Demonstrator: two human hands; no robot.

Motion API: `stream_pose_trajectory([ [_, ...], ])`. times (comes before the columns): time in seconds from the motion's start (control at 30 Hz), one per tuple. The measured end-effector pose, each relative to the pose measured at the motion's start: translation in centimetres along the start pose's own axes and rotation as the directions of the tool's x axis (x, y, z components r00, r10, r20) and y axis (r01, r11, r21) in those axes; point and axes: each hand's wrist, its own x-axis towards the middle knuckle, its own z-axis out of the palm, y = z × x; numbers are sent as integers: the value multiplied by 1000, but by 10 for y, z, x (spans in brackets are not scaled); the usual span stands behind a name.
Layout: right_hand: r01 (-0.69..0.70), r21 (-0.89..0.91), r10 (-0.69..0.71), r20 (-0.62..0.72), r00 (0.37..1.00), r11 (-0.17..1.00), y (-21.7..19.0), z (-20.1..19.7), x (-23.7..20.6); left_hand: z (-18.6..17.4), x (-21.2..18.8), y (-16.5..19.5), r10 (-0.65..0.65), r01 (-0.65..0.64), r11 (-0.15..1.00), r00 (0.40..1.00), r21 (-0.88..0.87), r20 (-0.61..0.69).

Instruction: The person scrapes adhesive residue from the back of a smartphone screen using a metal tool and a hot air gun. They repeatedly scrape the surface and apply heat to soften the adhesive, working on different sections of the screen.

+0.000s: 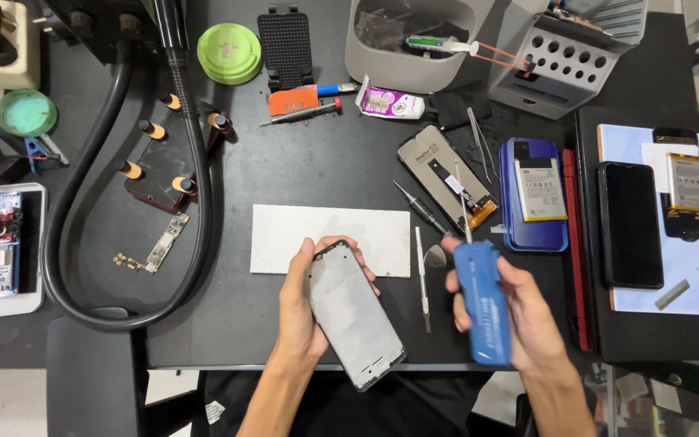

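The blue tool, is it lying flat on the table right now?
No, the right hand holds the blue tool up off the table, beside the phone frame in the left hand.

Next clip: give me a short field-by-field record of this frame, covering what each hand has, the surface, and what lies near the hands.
Setting: black workbench, seen from above
Left hand: holds a grey phone frame, tilted, above the bench edge
Right hand: grips a blue handheld tool, tip pointing away from the person
Between hands: metal spudger lying on the bench
Behind hands: white rectangular pad
Right side: blue phone back with battery, dark phone
Left side: black hose, small circuit board
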Motion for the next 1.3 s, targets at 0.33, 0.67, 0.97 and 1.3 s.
stream_pose_trajectory([
  [0.33,-20,-193,21,0,1000,981,4,-1,5,3,2,-5,15,-15,1000,1000,3,-26],
  [0.67,59,-265,-46,56,997,962,11,4,4,8,1,-11,7,-6,1000,999,24,-42],
  [0.97,-25,-91,19,-70,997,996,12,5,4,10,1,-14,-3,3,1000,999,5,-44],
  [1.3,18,-126,-12,43,999,992,12,7,2,9,0,-12,4,-4,1000,999,-7,-51],
])
